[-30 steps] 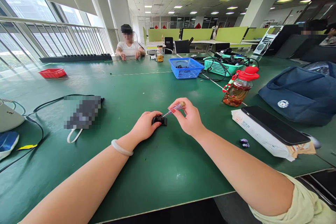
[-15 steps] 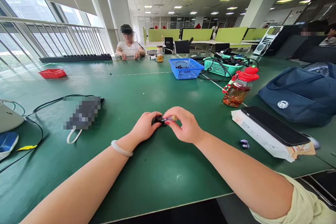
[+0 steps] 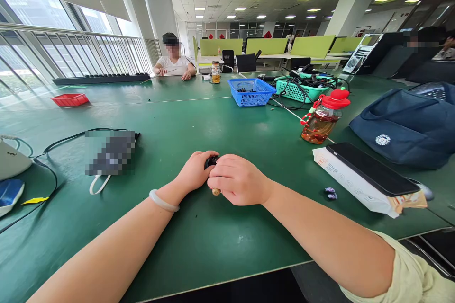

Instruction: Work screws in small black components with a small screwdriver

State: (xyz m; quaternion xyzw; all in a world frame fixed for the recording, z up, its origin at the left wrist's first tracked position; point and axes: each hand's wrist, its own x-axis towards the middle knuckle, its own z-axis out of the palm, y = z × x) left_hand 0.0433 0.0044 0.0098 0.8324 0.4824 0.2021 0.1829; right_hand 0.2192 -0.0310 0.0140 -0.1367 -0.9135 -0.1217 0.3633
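My left hand is closed on a small black part that rests on the green table. My right hand lies knuckles up right beside it, fingers curled round a small screwdriver. Only the screwdriver's brownish handle end sticks out under the fingers; its blade is hidden. The two hands touch over the black part, most of which is covered. A pale bangle sits on my left wrist.
To the right lie a white box with a black phone on it, a red-capped bottle and a navy bag. A blurred dark object with cables sits left. Blue and green baskets stand farther back. A person sits at the far end.
My right hand has turned over and come down toward me with the screwdriver, from a raised pinch with the tip on the black part to a closed fist beside it. The left hand stayed.
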